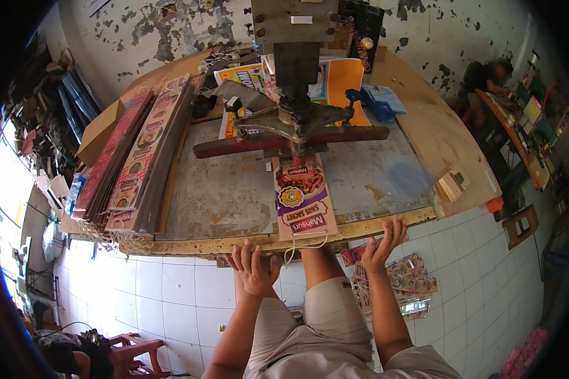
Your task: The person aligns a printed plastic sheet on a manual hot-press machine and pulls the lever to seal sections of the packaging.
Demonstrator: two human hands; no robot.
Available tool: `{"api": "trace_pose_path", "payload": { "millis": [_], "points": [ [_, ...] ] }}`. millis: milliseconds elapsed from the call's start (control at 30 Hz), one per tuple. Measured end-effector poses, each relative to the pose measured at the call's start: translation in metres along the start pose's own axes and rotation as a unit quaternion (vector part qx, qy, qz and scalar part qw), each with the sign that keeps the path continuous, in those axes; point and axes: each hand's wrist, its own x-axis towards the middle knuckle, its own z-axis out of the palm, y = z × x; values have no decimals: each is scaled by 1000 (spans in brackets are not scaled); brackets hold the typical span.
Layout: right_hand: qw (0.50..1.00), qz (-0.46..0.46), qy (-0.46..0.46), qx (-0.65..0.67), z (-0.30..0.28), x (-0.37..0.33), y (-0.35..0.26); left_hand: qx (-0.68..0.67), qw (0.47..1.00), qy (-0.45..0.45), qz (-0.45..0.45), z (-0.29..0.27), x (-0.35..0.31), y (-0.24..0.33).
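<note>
A printed cardboard hang-tag [301,208] with a white string loop at its near end lies on the worktable [221,196], its far end under the head of a press [294,123]. My left hand [256,268] is at the table's front edge, left of the string, fingers spread and holding nothing. To the right of the card, my right hand [384,246] is raised at the same wooden edge, its fingers apart and nothing in them. Neither hand touches the card. The card's far end is hidden by the press.
Long stacks of printed cardboard strips [142,151] line the table's left side. Printed sheets [348,95] and a blue plastic packet [384,103] lie behind the press. A small wooden block [452,185] sits at right. Wrapped printed pieces [401,284] cover part of the floor; another person [490,79] sits far right.
</note>
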Motion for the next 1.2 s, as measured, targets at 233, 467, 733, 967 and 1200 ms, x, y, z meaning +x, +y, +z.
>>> {"api": "trace_pose_path", "payload": {
  "millis": [233,467,733,967,1200],
  "points": [
    [1000,11,18,5,5,1,-5,-1,1000,-18,-7,-2,-1,0],
    [1000,13,14,8,4,0,-5,2,1000,-19,-6,-2,-1,0],
    [1000,25,15,3,5,-1,-6,-8,1000,-1,-20,-2,0,3],
    [1000,19,17,0,5,-2,-4,-4,1000,2,-14,0,-1,1],
    [1000,15,20,1,6,-1,-4,-7,1000,14,-8,0,1,2]
  ]
}}
